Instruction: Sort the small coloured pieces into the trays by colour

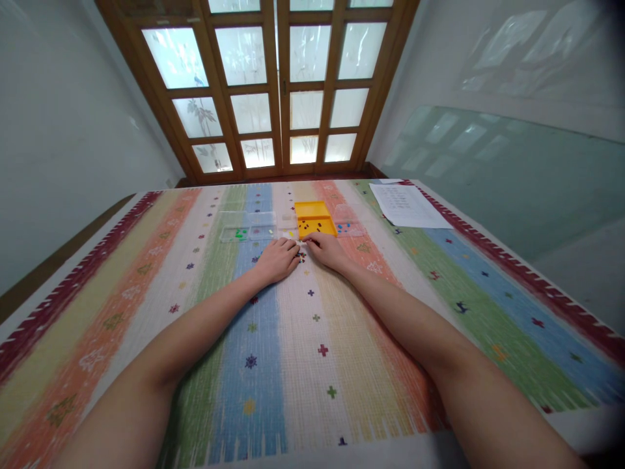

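My left hand [279, 259] rests palm down on the patterned tablecloth, its fingers lightly bent and a little apart. Beside its thumb lies a small pile of mixed coloured pieces [302, 258], partly covered by the hand. My right hand [326, 250] is just to the right, thumb and forefinger pinched together at the front edge of an open yellow box [317, 208]. Whatever sits between those fingertips is too small to make out. Inside the yellow box are several dark little pieces [319, 225].
Left of the yellow box, a clear open case [225, 236] holds green pieces [240, 233]. Yellow pieces [290, 233] lie closer to the yellow box. On its right, another clear case [359, 229] holds blue pieces [344, 228]. A printed sheet [410, 205] lies at the far right.
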Demonstrator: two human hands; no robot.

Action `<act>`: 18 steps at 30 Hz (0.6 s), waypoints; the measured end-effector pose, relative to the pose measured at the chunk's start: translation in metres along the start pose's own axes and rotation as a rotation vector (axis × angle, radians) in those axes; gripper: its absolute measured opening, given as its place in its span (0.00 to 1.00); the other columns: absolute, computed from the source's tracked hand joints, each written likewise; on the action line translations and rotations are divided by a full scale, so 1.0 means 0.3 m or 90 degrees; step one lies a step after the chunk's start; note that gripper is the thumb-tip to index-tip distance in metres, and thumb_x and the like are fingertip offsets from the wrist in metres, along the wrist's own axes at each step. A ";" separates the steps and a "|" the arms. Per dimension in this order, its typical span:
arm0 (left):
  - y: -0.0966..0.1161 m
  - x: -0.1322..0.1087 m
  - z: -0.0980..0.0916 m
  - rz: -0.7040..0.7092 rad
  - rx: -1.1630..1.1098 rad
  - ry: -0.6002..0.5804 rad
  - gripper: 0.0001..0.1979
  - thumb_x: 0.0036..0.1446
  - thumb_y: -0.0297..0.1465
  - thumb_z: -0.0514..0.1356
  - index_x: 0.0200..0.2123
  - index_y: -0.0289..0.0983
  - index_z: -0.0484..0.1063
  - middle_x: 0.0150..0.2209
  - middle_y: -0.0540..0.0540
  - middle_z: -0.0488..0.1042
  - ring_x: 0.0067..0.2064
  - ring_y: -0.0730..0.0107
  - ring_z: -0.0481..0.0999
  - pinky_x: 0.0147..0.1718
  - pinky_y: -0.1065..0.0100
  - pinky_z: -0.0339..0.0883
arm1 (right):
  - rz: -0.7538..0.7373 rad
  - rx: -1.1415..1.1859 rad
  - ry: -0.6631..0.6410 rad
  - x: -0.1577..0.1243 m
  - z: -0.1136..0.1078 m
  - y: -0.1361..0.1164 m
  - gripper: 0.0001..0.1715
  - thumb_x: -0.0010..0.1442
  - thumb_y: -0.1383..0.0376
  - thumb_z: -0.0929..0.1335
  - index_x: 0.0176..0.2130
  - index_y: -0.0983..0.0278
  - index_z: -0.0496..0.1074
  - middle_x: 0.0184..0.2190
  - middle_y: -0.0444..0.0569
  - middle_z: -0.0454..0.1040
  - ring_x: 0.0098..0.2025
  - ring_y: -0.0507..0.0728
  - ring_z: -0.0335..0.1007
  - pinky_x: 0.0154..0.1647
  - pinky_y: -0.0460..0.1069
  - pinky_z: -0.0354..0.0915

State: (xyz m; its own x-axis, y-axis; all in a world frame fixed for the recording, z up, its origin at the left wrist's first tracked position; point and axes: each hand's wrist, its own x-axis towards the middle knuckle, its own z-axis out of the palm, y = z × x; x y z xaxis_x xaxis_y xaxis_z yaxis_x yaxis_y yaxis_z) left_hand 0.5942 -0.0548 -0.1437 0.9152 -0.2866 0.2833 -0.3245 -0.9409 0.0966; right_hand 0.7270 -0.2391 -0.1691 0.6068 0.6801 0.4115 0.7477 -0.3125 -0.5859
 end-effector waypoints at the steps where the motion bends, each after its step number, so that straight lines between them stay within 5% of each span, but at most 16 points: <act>1: 0.001 0.000 0.004 -0.005 -0.007 0.005 0.17 0.74 0.40 0.51 0.54 0.40 0.75 0.55 0.38 0.76 0.59 0.51 0.71 0.61 0.49 0.63 | 0.000 -0.003 -0.002 0.000 0.001 0.000 0.14 0.69 0.69 0.67 0.47 0.60 0.82 0.45 0.51 0.84 0.48 0.60 0.79 0.53 0.54 0.71; 10: -0.056 -0.016 -0.025 -0.074 -0.078 0.094 0.23 0.76 0.37 0.45 0.61 0.37 0.75 0.61 0.39 0.76 0.62 0.55 0.72 0.64 0.52 0.63 | -0.010 -0.002 0.002 -0.003 0.003 -0.002 0.14 0.69 0.69 0.66 0.47 0.60 0.82 0.45 0.50 0.84 0.47 0.60 0.79 0.52 0.54 0.70; 18: -0.296 -0.079 -0.075 -0.295 -0.172 0.259 0.25 0.74 0.38 0.45 0.50 0.37 0.81 0.52 0.40 0.82 0.56 0.56 0.78 0.61 0.54 0.67 | 0.001 -0.011 -0.013 -0.004 0.005 0.003 0.14 0.69 0.68 0.67 0.47 0.59 0.82 0.45 0.49 0.84 0.48 0.60 0.79 0.53 0.54 0.70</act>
State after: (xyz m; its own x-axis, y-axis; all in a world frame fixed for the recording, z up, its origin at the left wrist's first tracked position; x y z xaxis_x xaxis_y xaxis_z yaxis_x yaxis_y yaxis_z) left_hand 0.5960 0.0395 -0.1375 0.8284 0.2772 0.4868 -0.0164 -0.8566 0.5157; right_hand 0.7266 -0.2392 -0.1713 0.6022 0.6931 0.3963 0.7516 -0.3248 -0.5741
